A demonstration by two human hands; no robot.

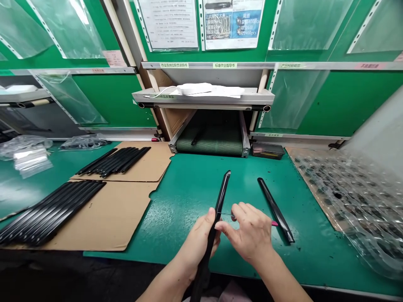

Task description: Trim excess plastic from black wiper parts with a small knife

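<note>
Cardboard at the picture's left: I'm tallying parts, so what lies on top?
Two groups of long black pieces lie on the cardboard. The surface directly beneath them is covered.

Held strip [223, 191] glossy plastic; cardboard [126, 209] matt; tabletop [184, 188] smooth, glossy.

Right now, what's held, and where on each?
Left hand: long black piece, partway along. Right hand: thin tool, by its pink handle.

Two bare arms [168, 274] extend from the near side, left hand [200, 239] wrapped closed, right hand [252, 233] curled close on its right.
</note>
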